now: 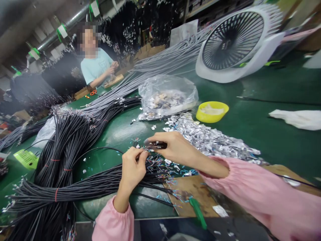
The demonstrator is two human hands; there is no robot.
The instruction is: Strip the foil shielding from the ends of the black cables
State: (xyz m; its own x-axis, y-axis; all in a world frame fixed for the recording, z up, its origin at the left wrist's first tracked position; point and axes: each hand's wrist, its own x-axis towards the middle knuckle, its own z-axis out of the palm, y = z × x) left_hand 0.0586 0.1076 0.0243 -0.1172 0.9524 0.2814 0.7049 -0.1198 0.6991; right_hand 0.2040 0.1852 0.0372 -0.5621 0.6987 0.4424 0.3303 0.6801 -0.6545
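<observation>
My left hand (134, 165) is closed, thumb and forefinger pinched on the end of a black cable (100, 148) that arcs in from the left. Close beside it, my right hand (173, 145) is wrapped round a small dark tool (160, 145); its tip meets the left fingertips, and its exact kind is hidden. Fine coloured wires (135, 142) show just beyond the fingers. Under both hands lies a tied bundle of black cables (100, 182), its stripped ends fanned out in coloured wires (160, 169).
Foil scraps (210, 139) are heaped beyond my right hand, near a yellow bowl (213, 115) and a plastic bag (168, 95). A white fan (233, 43) stands behind. A green-handled tool (198, 212) lies near the front edge. Another person (97, 65) sits across the table.
</observation>
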